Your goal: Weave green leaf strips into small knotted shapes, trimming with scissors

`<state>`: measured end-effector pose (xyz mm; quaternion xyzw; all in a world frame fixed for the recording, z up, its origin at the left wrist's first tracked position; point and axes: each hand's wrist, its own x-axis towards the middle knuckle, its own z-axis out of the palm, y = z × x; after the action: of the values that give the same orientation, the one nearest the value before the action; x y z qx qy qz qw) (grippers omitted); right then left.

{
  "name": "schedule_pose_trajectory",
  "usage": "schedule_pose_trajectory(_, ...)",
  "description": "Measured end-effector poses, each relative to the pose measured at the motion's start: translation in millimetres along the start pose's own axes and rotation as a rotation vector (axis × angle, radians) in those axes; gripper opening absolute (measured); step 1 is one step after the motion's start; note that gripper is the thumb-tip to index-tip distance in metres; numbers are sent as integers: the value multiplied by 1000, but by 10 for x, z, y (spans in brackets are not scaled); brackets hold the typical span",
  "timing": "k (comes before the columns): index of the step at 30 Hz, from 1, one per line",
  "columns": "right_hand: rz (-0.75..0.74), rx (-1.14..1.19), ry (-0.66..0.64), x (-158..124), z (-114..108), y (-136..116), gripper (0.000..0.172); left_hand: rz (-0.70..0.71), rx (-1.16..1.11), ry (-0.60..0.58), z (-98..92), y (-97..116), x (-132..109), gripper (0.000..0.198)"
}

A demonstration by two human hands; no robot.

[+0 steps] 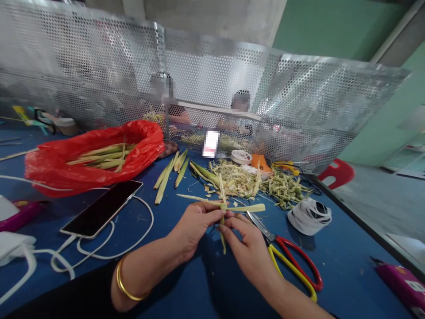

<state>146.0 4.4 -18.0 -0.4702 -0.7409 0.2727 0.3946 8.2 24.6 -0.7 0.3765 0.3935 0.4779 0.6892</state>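
Note:
Between my two hands is a cross of pale green leaf strips (pixel 245 208), knotted or folded at its middle, with ends sticking out left, right, up and down. My left hand (pixel 201 221) pinches the strips near the centre, thumb on top. My right hand (pixel 244 237) holds the strip that hangs downward, just below the crossing. A pair of scissors (pixel 295 257) with one red and one yellow handle lies beside my right hand, its blades partly behind the fingers. Several cut leaf pieces (pixel 166 177) lie beyond my left hand.
A red plastic bag (pixel 49 173) of leaves stands at the left, near a phone (pixel 102 208) with a white cable. Leaf scraps (pixel 239 177), a white ribbon roll (pixel 308 217) and a purple tool (pixel 401 283) lie to the right. People sit behind a perforated screen (pixel 206 66).

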Motion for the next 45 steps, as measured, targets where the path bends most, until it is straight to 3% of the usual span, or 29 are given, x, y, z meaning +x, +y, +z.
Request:
schedule_pose_trajectory(7, 17, 53, -75, 13, -32, -1, 20, -35, -152, 96, -6, -34, 15, 26)
schedule_pose_trajectory(12, 189, 240, -134, 39, -30, -4, 21, -74, -81, 95, 4, 40, 11, 27)
schedule_pose_trajectory(14, 257, 340, -70, 65, -47, 14, 24, -50, -74, 97, 3, 61, 8, 26)
schedule_pose_trajectory(19, 427, 761, 240, 126, -99, 52, 30, -36, -32, 20, -12, 45, -15, 27)
schedule_pose_trajectory(22, 466, 933, 301, 120, -95, 33, 28, -67, 5, -38, -23, 7, -27, 27)
schedule_pose_trajectory(28, 332, 778, 207, 69, -43, -23, 16, -63, 35, 95, -25, -43, 12, 26)
schedule_pose_trajectory(33, 248, 576, 140, 81, -146, 8, 19, -72, 28, 129, -27, 7, 28, 26)
schedule_pose_trajectory(38, 338, 639, 308, 186, -370, 76, 44, -84, 160, 12, -30, 51, -9, 27)
schedule_pose_trajectory(42, 455, 777, 71, 211, -378, 75, 32, -164, 225, -94, -9, 25, -43, 36)
schedule_pose_trajectory(45, 428, 772, 47, 186, -298, 37, 24, -162, 281, -118, -10, -5, -42, 40)
